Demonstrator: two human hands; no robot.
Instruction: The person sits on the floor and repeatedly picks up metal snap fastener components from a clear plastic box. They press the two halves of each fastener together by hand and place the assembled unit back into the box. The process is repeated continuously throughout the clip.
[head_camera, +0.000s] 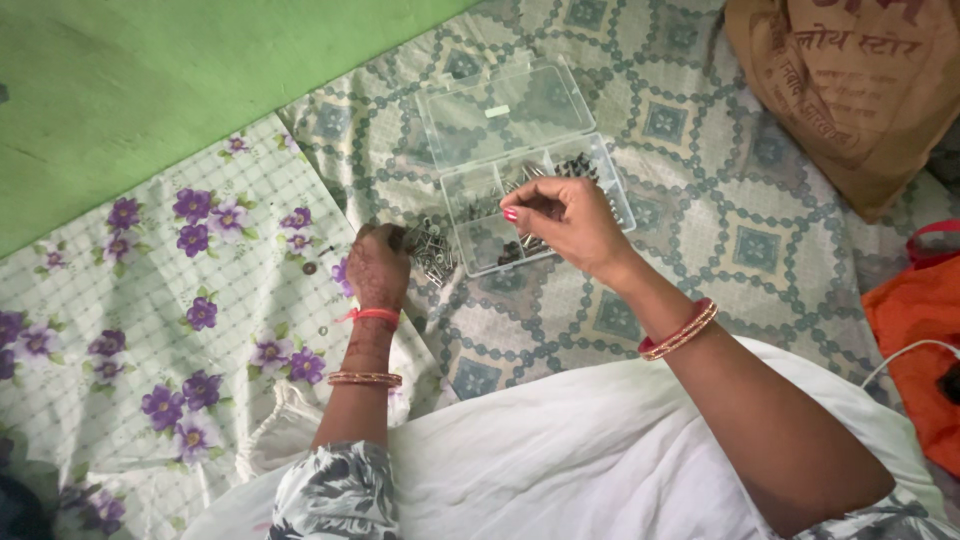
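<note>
**Head view: hands sorting small metal bits over a clear box**

Head cam looks straight down, so nearest is a white cloth (560, 450) over the person's lap. Just past it, the left hand (378, 265) is curled down on the bedding with its fingers closed round a bunch of small silvery metal pieces (432, 250), pins or clips, can't tell which. The right hand (570, 215) hovers over the box, thumb and forefinger pinched together; whatever's between them is too small to make out. Thin bangles on both wrists, red thread on the left.

Clear plastic organiser box (590, 160) sits right beyond the hands on a patterned green-grey bedsheet (700, 250), with compartments holding more dark and silver bits, and the hinged lid (505, 110) flipped open flat behind it.

Room-wise: soft, wrinkly purple-flowered cloth (180, 290) lies on the left, an orange fabric thing (920, 340) is near the right edge, and a brown bag (850, 90) sits far right. A green wall (150, 80) runs along the far left.
</note>
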